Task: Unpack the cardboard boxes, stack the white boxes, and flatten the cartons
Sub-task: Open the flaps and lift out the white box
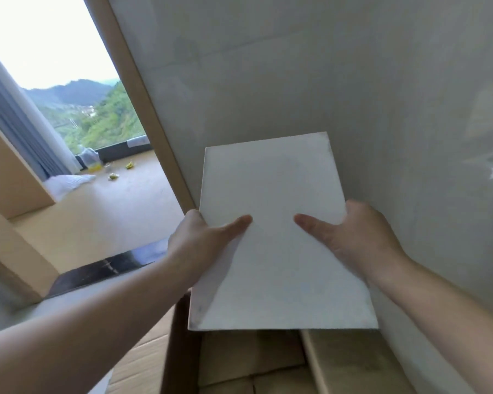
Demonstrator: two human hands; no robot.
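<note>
Matt white box (279,237), seemingly smooth card; brown corrugated carton (251,362); glossy grey wall (353,81).

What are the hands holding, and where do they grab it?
A white box: left hand grips its left edge, right hand its right edge, thumbs on top.

Two bare forearms are seen, uncovered from wrist to frame edge — no sleeve is shown on either. The left hand (202,243) and the right hand (353,240) are worn bare — fingers smooth, thumbs broad, nails cut short.
</note>
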